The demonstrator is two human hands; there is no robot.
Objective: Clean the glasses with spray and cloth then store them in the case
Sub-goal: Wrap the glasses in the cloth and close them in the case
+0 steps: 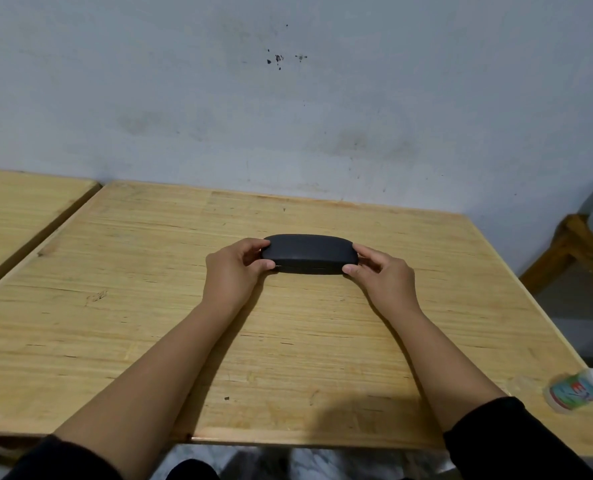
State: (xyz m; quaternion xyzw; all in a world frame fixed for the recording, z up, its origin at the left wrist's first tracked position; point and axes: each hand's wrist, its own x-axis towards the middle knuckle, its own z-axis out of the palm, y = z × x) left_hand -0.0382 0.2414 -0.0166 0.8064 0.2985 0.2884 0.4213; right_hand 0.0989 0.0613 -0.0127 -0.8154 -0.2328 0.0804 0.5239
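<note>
Head view, single frame.

Case [309, 253]: dark, hard-shelled, oblong, lying flat on the wooden worktop [149, 289], roughly central and a little toward the far edge, long axis running left to right. Lid is down; the seam shows as a thin line along the near side. Contents cannot be seen with the lid closed, so whether the glasses are inside cannot be told.

Left hand [234, 268]: clamped on the left end of the case. Fingers curl over the top of that end, thumb sits against the near side by the seam.

Right hand [383, 271]: clamped on the right end of the case. Fingers wrap the end, thumb tip presses the near lower edge. Both forearms reach forward over the worktop, bare to dark sleeves [495, 441] near the bottom of the frame.

Spray bottle [580, 389]: lying on its side at the near right corner of the worktop, well apart from the case. Pale body with a coloured label, white cap end pointing right and partly cut off by the frame edge. Fill level not legible.

A second wooden worktop [18, 209] stands just beside the first on the left, with a narrow gap between. Scuffed grey wall [288, 98] behind. Wooden stand [572, 251] at far right carrying a pale object, cropped and unclear.
</note>
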